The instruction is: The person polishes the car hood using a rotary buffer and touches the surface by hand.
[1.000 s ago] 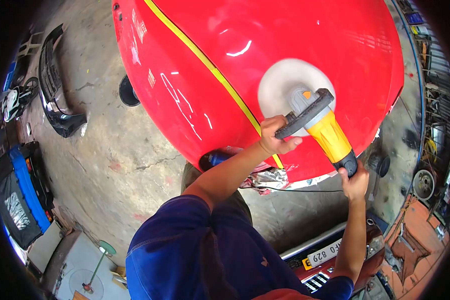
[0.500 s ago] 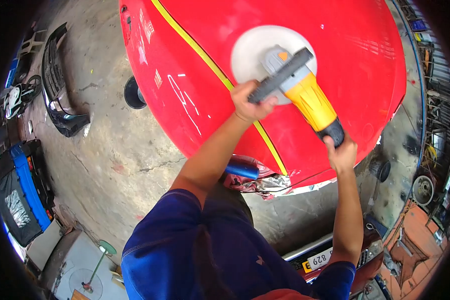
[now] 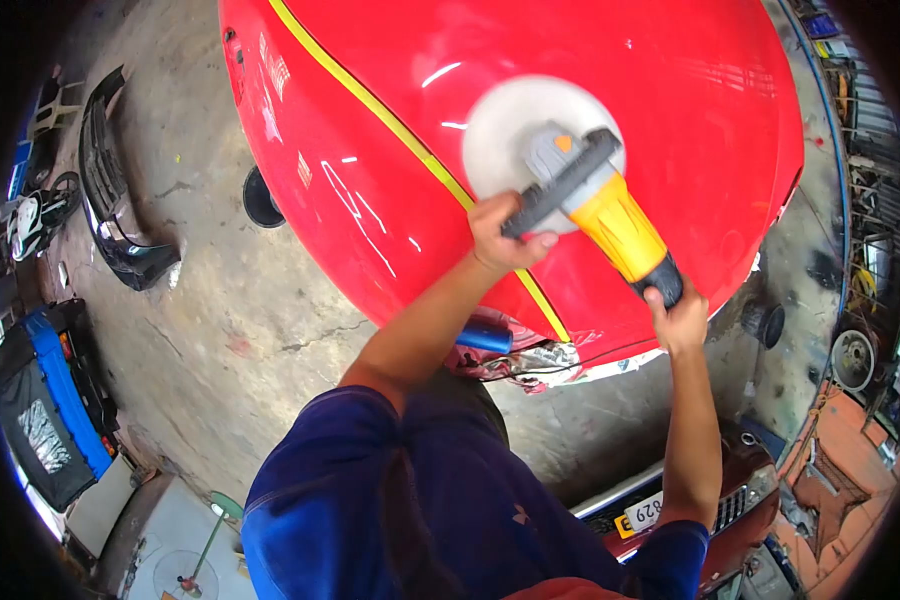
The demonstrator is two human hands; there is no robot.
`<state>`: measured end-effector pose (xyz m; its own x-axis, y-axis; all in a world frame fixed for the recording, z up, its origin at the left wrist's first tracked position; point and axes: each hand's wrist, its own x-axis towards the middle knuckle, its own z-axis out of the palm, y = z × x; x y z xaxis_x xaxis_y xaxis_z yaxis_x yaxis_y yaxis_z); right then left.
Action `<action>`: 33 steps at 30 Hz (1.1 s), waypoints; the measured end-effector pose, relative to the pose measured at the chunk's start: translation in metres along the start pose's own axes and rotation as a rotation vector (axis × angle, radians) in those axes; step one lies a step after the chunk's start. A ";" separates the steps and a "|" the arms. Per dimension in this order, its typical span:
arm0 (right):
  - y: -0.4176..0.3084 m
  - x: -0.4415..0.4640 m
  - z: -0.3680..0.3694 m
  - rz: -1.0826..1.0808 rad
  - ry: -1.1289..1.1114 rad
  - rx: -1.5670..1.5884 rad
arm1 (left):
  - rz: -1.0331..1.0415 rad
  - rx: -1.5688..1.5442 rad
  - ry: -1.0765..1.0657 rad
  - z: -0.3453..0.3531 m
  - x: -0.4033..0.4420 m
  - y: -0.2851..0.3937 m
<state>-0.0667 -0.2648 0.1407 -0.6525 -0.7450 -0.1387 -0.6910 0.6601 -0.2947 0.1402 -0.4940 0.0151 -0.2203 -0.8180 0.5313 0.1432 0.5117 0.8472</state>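
A yellow and black polisher (image 3: 622, 228) lies across a glossy red car hood (image 3: 710, 140), held in both my hands. Its round white pad (image 3: 495, 125) rests against the paint and looks blurred, as if spinning. My left hand (image 3: 502, 235) wraps round the end of the black front handle (image 3: 568, 185). Around the dark rear end of the body, my right hand (image 3: 680, 315) is closed. A strip of yellow tape (image 3: 370, 100) runs along the hood's seam, passing just behind my left hand. A dark cord (image 3: 610, 355) trails over the hood's near edge.
Below the hood edge are a blue cylinder (image 3: 485, 336) and crumpled covering (image 3: 550, 360). A black bumper (image 3: 115, 190) lies on the concrete floor at left. Black buckets (image 3: 262, 198) stand beside the car. Behind me is a dark red vehicle (image 3: 745, 490). Racks of parts line the right.
The polisher's pad has shifted slightly down and toward me across the hood, my hands moving with it. The whole view has also shifted a little.
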 end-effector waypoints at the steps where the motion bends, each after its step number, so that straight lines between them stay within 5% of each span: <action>1: 0.012 -0.014 -0.005 -0.004 -0.004 0.005 | 0.007 -0.016 -0.018 0.005 -0.016 0.009; 8: 0.073 -0.107 -0.036 0.072 -0.077 0.015 | -0.147 -0.288 -0.187 0.041 -0.103 0.052; 14: 0.082 -0.122 -0.040 0.106 -0.045 0.029 | -0.172 -0.322 -0.190 0.055 -0.087 0.057; 23: -0.025 0.001 0.001 -0.029 -0.041 0.127 | 0.056 0.005 0.048 -0.018 0.010 -0.011; 33: -0.074 0.068 -0.011 -0.103 -0.049 -0.026 | -0.160 -0.079 0.075 -0.038 0.059 -0.031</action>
<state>-0.0634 -0.3631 0.1639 -0.5620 -0.8124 -0.1554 -0.7619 0.5816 -0.2851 0.1590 -0.5684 0.0203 -0.1746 -0.9061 0.3854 0.1882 0.3535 0.9163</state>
